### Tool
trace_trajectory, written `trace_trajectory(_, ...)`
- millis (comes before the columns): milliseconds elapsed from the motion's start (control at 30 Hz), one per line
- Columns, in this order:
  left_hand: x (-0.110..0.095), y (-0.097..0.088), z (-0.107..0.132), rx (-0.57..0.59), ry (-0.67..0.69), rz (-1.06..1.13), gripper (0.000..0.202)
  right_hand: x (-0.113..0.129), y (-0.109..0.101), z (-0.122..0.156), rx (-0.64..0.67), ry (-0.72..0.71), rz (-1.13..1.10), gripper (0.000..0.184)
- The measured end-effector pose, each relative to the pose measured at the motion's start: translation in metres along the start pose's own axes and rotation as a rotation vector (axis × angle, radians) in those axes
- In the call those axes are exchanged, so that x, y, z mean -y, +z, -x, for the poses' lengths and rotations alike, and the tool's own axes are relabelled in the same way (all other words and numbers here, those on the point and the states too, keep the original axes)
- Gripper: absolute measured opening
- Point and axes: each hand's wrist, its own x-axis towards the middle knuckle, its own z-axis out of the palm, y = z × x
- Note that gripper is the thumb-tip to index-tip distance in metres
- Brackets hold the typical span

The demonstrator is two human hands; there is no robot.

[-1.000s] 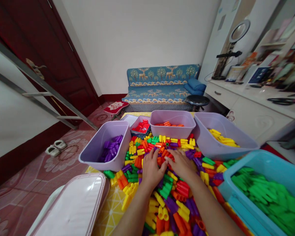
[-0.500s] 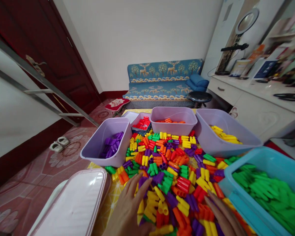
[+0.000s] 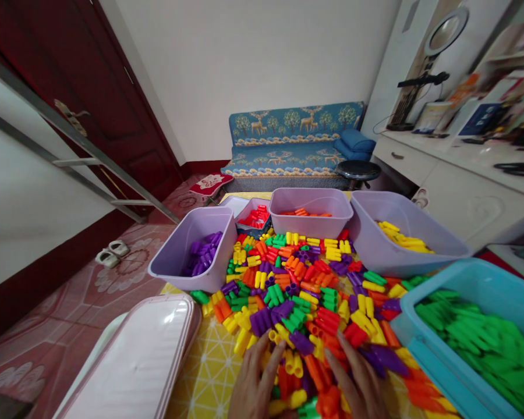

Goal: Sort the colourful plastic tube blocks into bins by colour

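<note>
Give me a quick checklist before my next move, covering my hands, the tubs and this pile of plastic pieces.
Left hand empty: cannot tell, its fingers are among the pieces.
Right hand empty: cannot tell, its fingers are among the pieces too.
Left lilac tub holds only purple pieces: ok.
Right lilac tub holds only yellow pieces: ok.
Blue tub holds only green pieces: ok.
Pile of pieces is one colour: not ok, colours are mixed.
</note>
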Motion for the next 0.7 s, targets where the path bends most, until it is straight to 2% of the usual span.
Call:
trace_trajectory(100,-0.010,0.008,-0.012,-0.020,0.037,0.052,0.088,0.014,0.000,-0.030,0.027,-0.067,-0.124,0.065)
trace_trajectory(233,-0.020,0.008,-0.033,-0.006,0.033,0.108,0.089,0.021,0.004,-0.064,0.027,0.045,-0.305,0.063)
trace_trajectory(300,-0.026,0.002,-0.055,-0.009,-0.015,0.172,0.091,0.020,0.007,-0.084,0.061,0.086,-0.402,0.067)
trace_trajectory(400,-0.030,-0.012,-0.101,-0.025,-0.019,0.281,0.089,0.008,0.011,-0.123,0.010,0.107,-0.479,0.066)
trace_trajectory(567,-0.018,-0.024,-0.172,-0.032,0.031,0.248,0.089,-0.024,0.015,-0.178,0.019,0.156,-0.421,0.064)
trace_trajectory(633,-0.010,-0.024,-0.187,-0.053,-0.009,0.255,0.092,-0.032,0.011,-0.184,0.002,0.197,-0.337,0.063)
trace_trajectory(700,-0.003,-0.026,-0.193,-0.093,-0.048,0.276,0.094,-0.033,0.003,-0.175,-0.038,0.208,-0.243,0.062)
